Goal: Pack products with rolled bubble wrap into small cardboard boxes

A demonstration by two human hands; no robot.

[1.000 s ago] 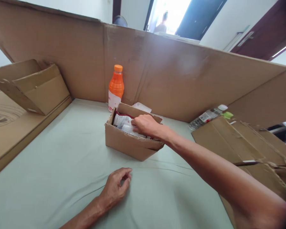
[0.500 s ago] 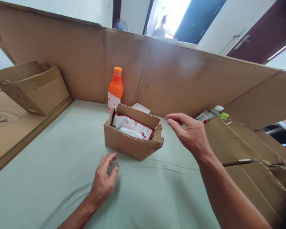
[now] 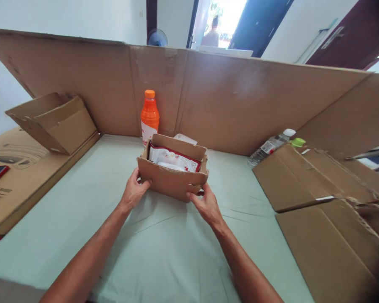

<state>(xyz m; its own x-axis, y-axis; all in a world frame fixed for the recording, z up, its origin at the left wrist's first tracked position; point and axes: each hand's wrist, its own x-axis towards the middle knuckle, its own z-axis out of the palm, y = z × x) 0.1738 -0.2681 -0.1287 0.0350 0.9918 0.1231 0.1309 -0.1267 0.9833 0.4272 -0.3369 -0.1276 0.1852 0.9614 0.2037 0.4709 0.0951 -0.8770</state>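
A small open cardboard box [image 3: 170,182] rests on the pale green cloth [image 3: 164,248], with red-and-white packets [image 3: 173,160] inside it. My left hand [image 3: 133,192] grips the box's near left corner, thumb on the front wall. At the near right corner my right hand [image 3: 205,204] clasps the bottom edge, fingers tucked under. Both hands are closed on the box. Just behind it stands an orange bottle [image 3: 149,115] against the cardboard wall.
A tall cardboard screen [image 3: 240,105] rings the back. An empty folded box [image 3: 60,124] leans at the left above a flat carton [image 3: 15,176]. Flattened cardboard [image 3: 318,210] and a lying clear bottle [image 3: 270,146] fill the right side.
My right hand came out of the box and swung round to its near right corner. My left hand rose from the cloth and took the near left corner.
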